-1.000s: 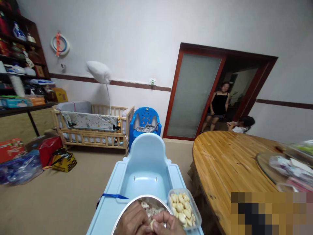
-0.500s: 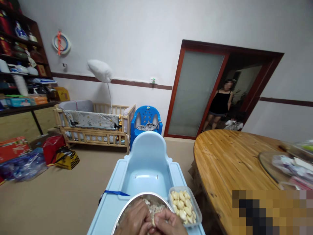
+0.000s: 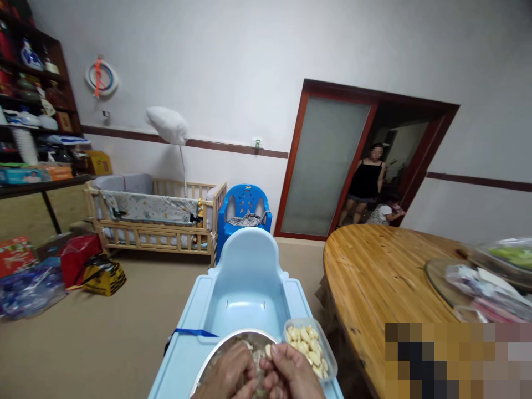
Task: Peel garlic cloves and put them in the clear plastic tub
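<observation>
A steel bowl [image 3: 211,359] holding pale garlic skins stands on the tray of a light-blue plastic high chair [image 3: 254,263]. Over the bowl, my right hand [image 3: 295,372] pinches a garlic clove [image 3: 268,351] between thumb and fingertips. My left hand [image 3: 233,368] is beside it with its fingers curled in; whatever they grip is hidden. Touching distance from my right hand is a clear plastic container [image 3: 331,363] with several peeled garlic cloves [image 3: 306,339] in it.
A round wooden table [image 3: 374,266] with a glass turntable stands to the right. Behind the high chair are a blue plastic chair [image 3: 245,199] and a wooden crib [image 3: 153,238]. Bags [image 3: 103,274] lie on the floor at left. A person [image 3: 368,180] stands in the doorway, with a smaller person beside.
My right hand has moved slightly up and apart from my left, raising the clove. The view has shifted a little. In the doorway, the smaller person now shows more fully.
</observation>
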`<state>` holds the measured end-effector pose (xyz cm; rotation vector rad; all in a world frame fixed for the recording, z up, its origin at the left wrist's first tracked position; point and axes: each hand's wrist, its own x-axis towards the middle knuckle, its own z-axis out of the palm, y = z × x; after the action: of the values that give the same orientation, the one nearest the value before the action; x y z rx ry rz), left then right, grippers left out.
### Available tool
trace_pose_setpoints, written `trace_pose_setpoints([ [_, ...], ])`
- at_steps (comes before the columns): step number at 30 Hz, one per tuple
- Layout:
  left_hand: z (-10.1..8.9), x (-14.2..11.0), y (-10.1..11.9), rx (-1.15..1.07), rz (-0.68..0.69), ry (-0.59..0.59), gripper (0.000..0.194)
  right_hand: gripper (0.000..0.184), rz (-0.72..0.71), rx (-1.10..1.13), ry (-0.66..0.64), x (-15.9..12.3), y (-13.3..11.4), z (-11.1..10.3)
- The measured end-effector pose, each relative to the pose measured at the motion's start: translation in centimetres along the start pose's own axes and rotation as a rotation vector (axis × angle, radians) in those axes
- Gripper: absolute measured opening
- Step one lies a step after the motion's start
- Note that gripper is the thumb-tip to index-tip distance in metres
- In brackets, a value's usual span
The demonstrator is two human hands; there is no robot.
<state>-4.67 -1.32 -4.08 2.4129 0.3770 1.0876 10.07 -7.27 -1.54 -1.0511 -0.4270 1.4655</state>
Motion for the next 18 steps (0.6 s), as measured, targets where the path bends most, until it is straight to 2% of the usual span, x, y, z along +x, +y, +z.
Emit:
trace_pose_setpoints([
  [3, -0.8, 0.2, 0.3, -0.038, -0.007, -0.040, 0.021, 0.050, -0.081, 0.050, 0.070, -0.7, -1.4, 2.3],
  [6, -1.4, 0.1, 0.6, -0.047, -0.038, -0.056, 0.016, 0.046, -0.166, 0.036, 0.028, -1.4, -2.2, 4.0],
  [8, -1.7, 0.1, 0.7, -0.049, -0.061, -0.045, 0.015, 0.042, -0.220, -0.002, -0.011, -1.8, -2.1, 4.2],
  [11, -2.0, 0.0, 1.0, -0.054, -0.086, -0.019, 0.013, 0.038, -0.279, -0.066, -0.067, -2.2, -1.3, 3.2],
  [14, -2.3, 0.0, 1.7, -0.069, -0.123, 0.027, 0.008, 0.044, -0.280, -0.085, -0.045, -2.2, 0.1, 1.3],
  [18, -2.6, 0.2, 2.8, -0.063, -0.218, 0.059, 0.013, 0.048, -0.293, -0.109, -0.024, -1.7, 1.5, -0.4],
])
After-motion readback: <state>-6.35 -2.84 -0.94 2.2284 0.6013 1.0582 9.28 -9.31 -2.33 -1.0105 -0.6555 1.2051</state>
